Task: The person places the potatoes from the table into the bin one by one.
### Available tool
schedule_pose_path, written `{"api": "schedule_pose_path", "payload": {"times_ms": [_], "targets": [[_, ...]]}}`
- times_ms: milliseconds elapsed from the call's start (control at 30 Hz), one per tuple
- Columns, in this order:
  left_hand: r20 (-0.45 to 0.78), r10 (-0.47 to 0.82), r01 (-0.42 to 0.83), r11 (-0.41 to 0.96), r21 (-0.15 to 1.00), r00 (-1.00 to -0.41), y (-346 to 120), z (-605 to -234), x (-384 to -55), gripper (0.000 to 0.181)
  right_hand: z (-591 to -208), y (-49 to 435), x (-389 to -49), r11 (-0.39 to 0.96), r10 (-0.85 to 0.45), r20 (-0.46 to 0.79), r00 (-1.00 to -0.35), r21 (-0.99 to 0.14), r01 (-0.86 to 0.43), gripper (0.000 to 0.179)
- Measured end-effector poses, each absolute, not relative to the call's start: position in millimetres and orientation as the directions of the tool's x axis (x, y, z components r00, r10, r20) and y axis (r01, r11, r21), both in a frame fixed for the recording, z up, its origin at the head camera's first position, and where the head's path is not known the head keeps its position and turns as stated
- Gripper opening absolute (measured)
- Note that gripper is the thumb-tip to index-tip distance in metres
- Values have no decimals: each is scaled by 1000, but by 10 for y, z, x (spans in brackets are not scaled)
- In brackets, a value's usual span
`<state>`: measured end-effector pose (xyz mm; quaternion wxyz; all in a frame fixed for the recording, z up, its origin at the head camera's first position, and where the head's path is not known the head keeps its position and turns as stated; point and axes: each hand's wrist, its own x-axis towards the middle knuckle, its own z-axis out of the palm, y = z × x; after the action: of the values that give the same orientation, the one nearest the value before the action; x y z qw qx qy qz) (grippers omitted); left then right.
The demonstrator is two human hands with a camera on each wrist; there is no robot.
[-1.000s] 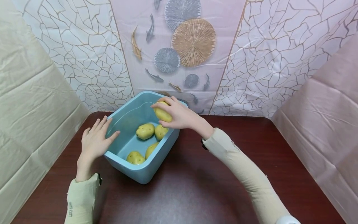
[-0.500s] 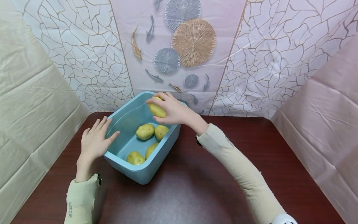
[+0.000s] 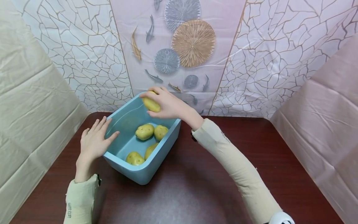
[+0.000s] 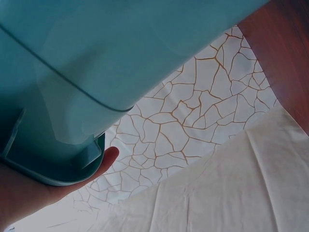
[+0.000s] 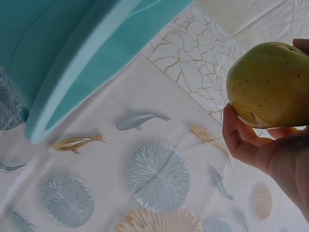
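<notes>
A yellow potato (image 3: 151, 102) is gripped in my right hand (image 3: 169, 104), thumb below and fingers over the top. It hangs over the far end of a light blue plastic bin (image 3: 167, 137). The right wrist view shows the same speckled potato (image 5: 270, 84) between fingers and thumb, apart from the bin wall (image 5: 72, 63). My left hand (image 3: 93, 140) rests at the bin's left rim, fingers straight and spread. Inside the bin lie several potatoes, two near its middle, one a plump potato (image 3: 144, 132), and others toward the front, including a potato (image 3: 135, 158).
The bin stands angled on a dark red-brown table (image 3: 223, 174). A patterned cloth backdrop (image 3: 179, 81) with fish and discs rises close behind it. Pale cloth walls (image 3: 33, 102) border the table on both sides.
My right hand has carried the potato leftward and slightly away from me, across the far end of the bin. The left hand and the potatoes in the bin have stayed put.
</notes>
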<state>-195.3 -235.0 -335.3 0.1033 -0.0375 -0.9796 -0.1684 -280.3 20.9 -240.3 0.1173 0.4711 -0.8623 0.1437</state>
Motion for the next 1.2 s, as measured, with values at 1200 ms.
{"api": "schedule_pose_path", "payload": {"times_ms": [1200], "targets": [[223,42,112,943,314,-974,-2352,-3377,-1965,70,-2369,-112,-2782,534,-816,217,-536,-73,-843,50]]}}
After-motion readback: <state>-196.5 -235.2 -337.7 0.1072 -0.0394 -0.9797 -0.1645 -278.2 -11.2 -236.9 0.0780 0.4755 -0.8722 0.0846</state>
